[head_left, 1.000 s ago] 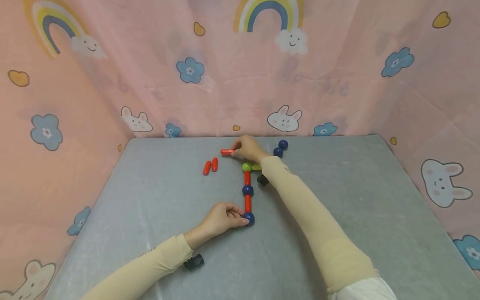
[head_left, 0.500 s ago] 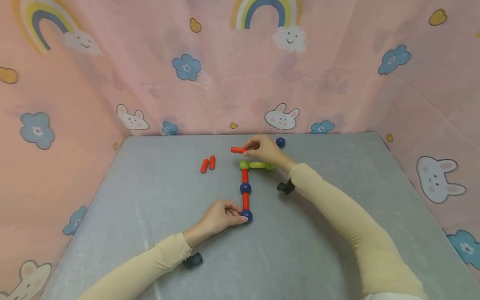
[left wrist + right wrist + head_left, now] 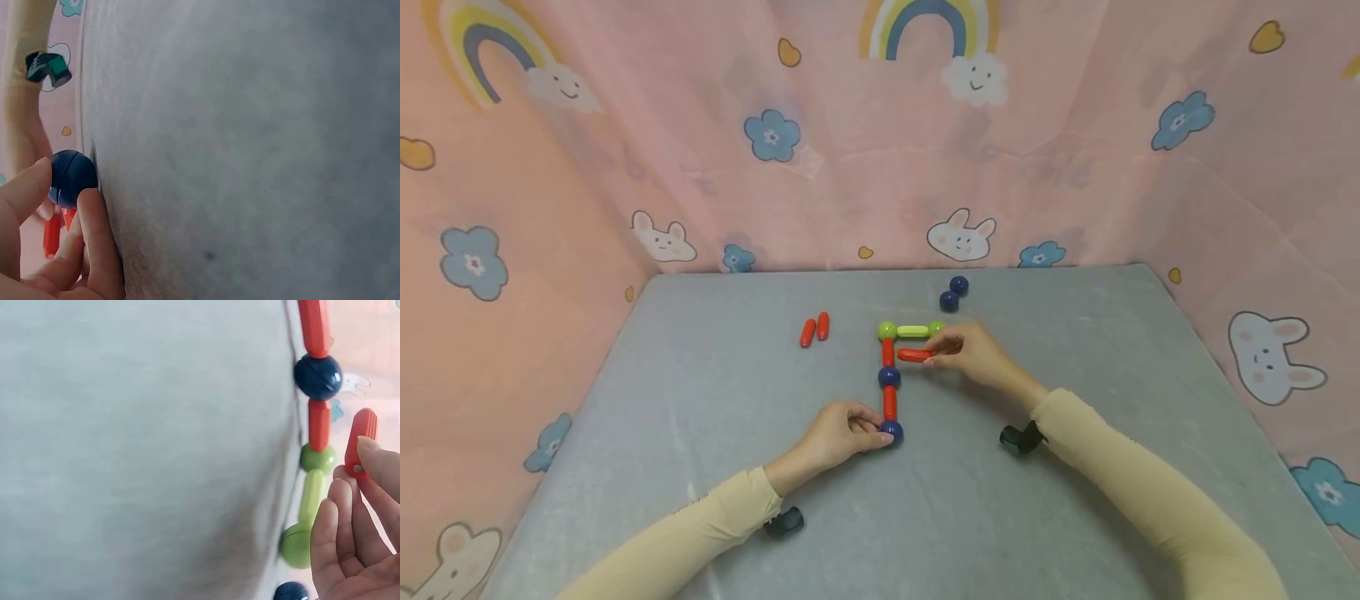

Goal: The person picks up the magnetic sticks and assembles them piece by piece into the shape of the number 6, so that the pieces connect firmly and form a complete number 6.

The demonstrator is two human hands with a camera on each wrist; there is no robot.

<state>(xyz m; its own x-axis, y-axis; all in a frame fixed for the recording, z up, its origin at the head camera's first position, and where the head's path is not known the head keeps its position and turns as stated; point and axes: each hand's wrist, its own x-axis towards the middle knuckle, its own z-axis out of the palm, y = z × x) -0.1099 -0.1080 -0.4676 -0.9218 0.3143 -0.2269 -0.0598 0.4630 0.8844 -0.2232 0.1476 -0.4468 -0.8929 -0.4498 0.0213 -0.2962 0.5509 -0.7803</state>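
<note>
My left hand [image 3: 838, 437] pinches the dark blue ball [image 3: 892, 429] at the near end of a chain of magnetic rods and balls. From that ball run a red rod [image 3: 890, 403], a blue ball [image 3: 889, 377] and another red rod [image 3: 888, 353] up to a green ball [image 3: 887, 331]. A green rod [image 3: 913, 332] goes right from there to a second green ball [image 3: 936, 328]. Between thumb and fingers my right hand [image 3: 976, 357] holds a loose red magnetic rod [image 3: 361, 440]. It lies crosswise just right of the chain, apart from it, below the green rod.
Two spare red rods [image 3: 823, 326] lie on the grey table [image 3: 715, 375], left of the chain. Two blue balls [image 3: 949, 301] sit near the back edge. A pink patterned curtain [image 3: 850, 192] encloses the table's back and sides.
My right hand has come toward me and to the right with the red rod, from the back of the table to beside the chain. The left hand keeps its hold on the blue ball.
</note>
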